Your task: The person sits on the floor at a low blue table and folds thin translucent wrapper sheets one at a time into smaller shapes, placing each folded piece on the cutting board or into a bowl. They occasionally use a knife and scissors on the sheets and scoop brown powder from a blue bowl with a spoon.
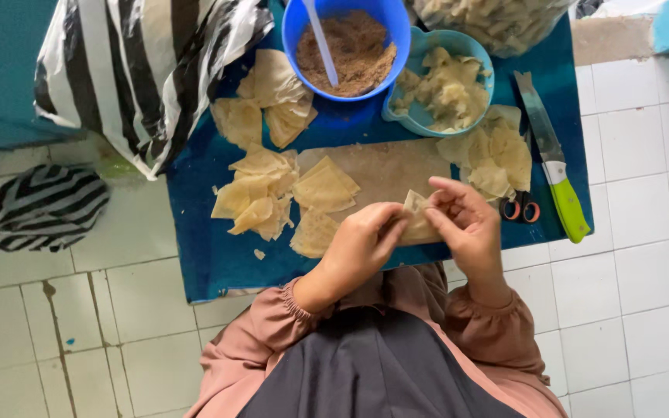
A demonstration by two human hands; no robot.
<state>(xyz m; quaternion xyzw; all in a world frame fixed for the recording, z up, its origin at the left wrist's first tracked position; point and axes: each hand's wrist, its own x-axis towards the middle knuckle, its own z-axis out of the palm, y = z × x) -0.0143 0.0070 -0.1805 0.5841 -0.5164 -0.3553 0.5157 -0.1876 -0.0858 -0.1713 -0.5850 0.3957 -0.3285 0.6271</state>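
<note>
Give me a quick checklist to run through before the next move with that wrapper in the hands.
1. Wrapper held by both hands: ok; left hand and right hand pinch it.
2. Filling inside the wrapper: cannot tell.
3. Blue bowl of brown filling stocked, spoon in it: ok.
4. Spare wrappers on the board: ok.
5. Knife and scissors apart from the hands: ok.

Both the left hand (pixel 361 244) and the right hand (pixel 466 224) pinch one pale dumpling wrapper (pixel 416 220) between their fingertips, folded wrappers (pixel 261 203) lying left of them.
</note>
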